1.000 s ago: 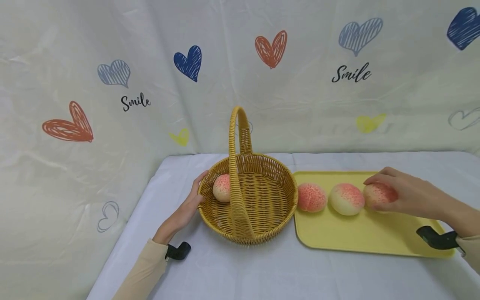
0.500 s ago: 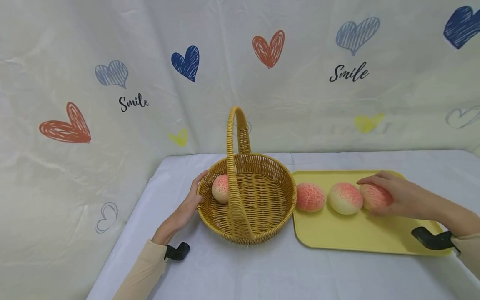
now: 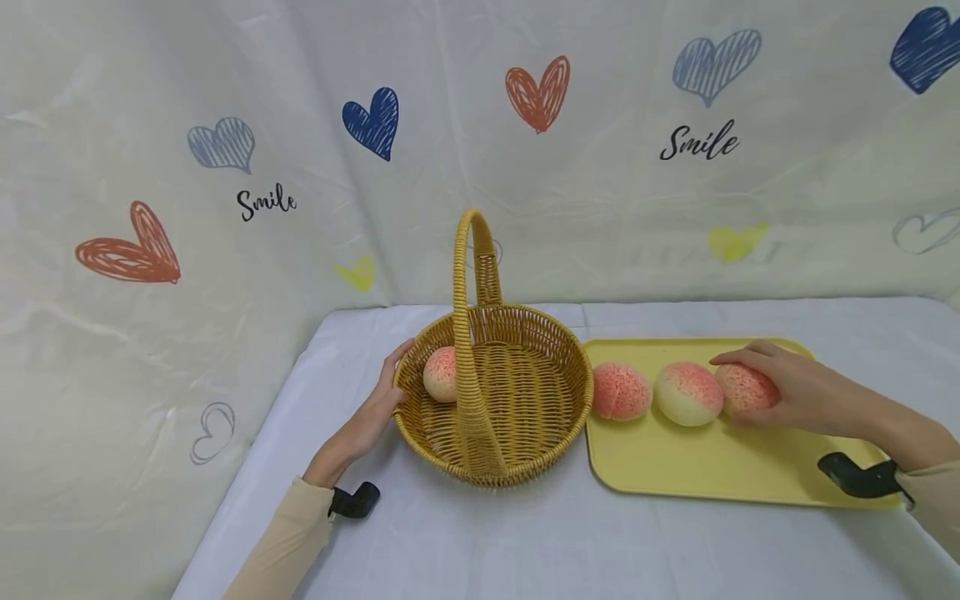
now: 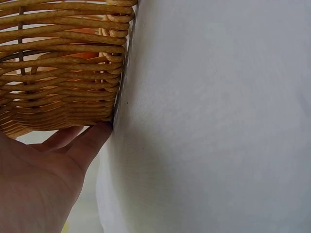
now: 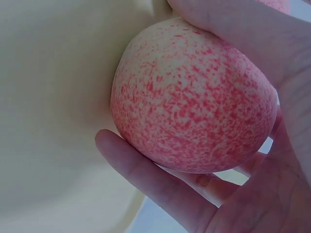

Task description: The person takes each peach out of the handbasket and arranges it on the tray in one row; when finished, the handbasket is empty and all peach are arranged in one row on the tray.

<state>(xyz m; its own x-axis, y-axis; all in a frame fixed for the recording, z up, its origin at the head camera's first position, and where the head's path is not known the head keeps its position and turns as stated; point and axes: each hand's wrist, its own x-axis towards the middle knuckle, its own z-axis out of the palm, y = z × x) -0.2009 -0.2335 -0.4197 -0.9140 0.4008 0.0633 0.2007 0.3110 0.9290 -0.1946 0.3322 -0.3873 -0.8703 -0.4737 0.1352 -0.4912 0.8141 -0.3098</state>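
Note:
A round wicker basket [image 3: 528, 400] with a tall arched handle stands on the table, one toy peach [image 3: 441, 375] lying inside at its left. My left hand [image 3: 366, 425] touches the basket's left side; in the left wrist view its extended fingers [image 4: 90, 145] rest against the woven wall near the base. My right hand [image 3: 798, 392] grips a pink-speckled toy peach [image 5: 194, 102] on the yellow tray [image 3: 675, 467], thumb on one side and fingers on the other. Left of it on the tray sit another toy peach [image 3: 688, 393] and a redder one [image 3: 621, 392] beside the basket.
The tray's left edge adjoins the basket's right side. A white cloth [image 3: 525, 542] covers the table. Behind and to the left hangs a pale curtain [image 3: 600, 217] printed with hearts and the word Smile.
My right hand has shifted slightly left with the rightmost peach, which now sits against its neighbour. The left hand and the basket have stayed in place.

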